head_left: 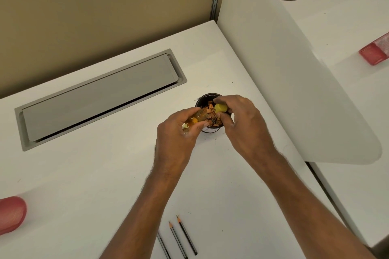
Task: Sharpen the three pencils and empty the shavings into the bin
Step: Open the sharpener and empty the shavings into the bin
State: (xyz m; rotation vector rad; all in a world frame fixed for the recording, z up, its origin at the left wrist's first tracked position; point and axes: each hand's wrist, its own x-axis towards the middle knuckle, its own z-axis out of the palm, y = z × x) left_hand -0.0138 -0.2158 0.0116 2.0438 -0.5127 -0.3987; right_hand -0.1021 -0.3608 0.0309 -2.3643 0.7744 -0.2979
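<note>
A small black bin (205,98) stands on the white desk (105,174), with orange shavings (210,105) inside. My left hand (179,139) grips a clear sharpener container (196,119), tilted over the bin's rim with its mouth toward the shavings. My right hand (244,124) pinches the yellow sharpener cap (220,108) just above the bin. Three dark pencils (186,235) lie side by side near the desk's front edge between my forearms, with sharpened tips pointing away from me. The left pencil is partly hidden by my left arm.
A grey cable hatch (99,99) is set into the desk at the left. A white divider panel (284,69) rises at the right. A red object (11,214) lies at the left edge, another red one (373,53) on the neighbouring desk.
</note>
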